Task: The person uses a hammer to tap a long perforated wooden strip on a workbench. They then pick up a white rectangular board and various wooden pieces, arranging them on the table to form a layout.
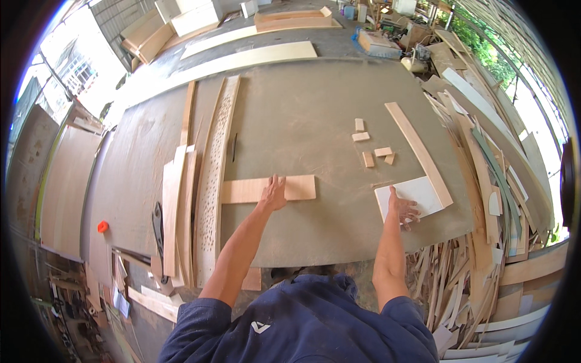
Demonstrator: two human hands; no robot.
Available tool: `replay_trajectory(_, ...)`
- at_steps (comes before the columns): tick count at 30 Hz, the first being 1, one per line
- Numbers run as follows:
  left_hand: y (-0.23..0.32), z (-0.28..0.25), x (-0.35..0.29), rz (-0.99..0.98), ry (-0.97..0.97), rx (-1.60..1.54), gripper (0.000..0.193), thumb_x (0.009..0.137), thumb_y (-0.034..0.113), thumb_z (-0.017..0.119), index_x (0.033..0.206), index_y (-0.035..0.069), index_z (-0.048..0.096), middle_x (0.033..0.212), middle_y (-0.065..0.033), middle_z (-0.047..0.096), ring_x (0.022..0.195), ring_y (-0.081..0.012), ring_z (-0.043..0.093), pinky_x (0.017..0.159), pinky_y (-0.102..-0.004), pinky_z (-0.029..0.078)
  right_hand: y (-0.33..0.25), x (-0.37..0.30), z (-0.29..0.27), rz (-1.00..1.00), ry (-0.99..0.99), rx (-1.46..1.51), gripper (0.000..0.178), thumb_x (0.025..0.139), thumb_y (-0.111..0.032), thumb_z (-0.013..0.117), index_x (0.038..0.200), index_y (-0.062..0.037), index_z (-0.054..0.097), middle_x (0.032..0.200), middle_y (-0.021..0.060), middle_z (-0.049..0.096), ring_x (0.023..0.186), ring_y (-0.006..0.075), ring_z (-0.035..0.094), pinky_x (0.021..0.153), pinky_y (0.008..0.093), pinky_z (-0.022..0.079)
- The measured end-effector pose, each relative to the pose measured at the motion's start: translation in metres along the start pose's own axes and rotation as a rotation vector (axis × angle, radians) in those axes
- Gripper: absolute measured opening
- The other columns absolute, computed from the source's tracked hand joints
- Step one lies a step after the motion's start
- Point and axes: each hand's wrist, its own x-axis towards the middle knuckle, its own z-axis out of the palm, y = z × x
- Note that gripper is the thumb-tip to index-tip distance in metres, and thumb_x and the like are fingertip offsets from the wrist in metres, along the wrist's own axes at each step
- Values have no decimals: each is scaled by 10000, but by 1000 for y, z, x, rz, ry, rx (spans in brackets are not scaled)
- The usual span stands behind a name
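A short, pale wooden board [301,187] lies crosswise on the worktable, its left end against a long strip with many small holes [218,145]. My left hand [274,193] reaches across this board, fingers curled over its far edge; the thumb is hard to make out. On the right, my right hand [404,210] is open over a white panel [428,192], its fingers spread; whether it presses on the panel I cannot tell. A long narrow wooden strip [417,151] runs along the panel's right end. Several small wooden blocks [361,137] lie beyond the panel.
The broad worktable [290,109] carries more long strips [175,212] on its left side. Beside them rests a dark tool [158,227], with a small red object [103,227] further left. Heaped offcuts [442,284] crowd the right side. Long boards [242,57] lie beyond the table.
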Motion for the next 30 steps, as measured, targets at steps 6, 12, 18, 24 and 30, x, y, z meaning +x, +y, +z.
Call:
replay_trajectory(6,10,19,3,-65,-58,-46,855,825,70,685,1599,60,321,1668,-265,175,1559,-452,164,1165,-641,369,-25,14,-11,145,8,-38,1519,590,-860,767,1663,-78,29,1700,301,-6,1520,611,-23,1078,862,102)
replay_trajectory(12,-37,33,-8,68,122,-190,682,845,94,706,1488,-3,497,1605,-260,361,1527,-383,299,1218,-436,364,-20,28,-3,157,44,-117,1497,575,-845,782,1672,-134,54,1709,268,33,1527,594,40,1139,787,164)
replay_trajectory(18,-47,11,-62,-20,92,-365,532,873,93,703,1380,-22,590,1518,-131,525,1378,-350,514,1159,-414,425,52,2,-22,-37,58,8,1401,535,-782,837,1650,-233,190,1692,202,129,1536,502,170,1151,755,210)
replay_trajectory(24,-58,8,-96,-58,127,-379,494,898,115,691,1361,-34,603,1509,-120,534,1361,-350,528,1147,-412,433,120,-22,-103,-154,-22,-155,1311,550,-708,851,1632,-222,295,1699,218,155,1528,498,225,1156,737,236)
replay_trajectory(30,-73,16,-99,0,119,-452,504,914,174,691,1355,-54,604,1550,-133,493,1372,-355,518,1160,-417,420,170,-22,-129,205,409,-120,1331,571,-780,812,1638,-189,281,1687,223,167,1519,524,183,1125,768,221)
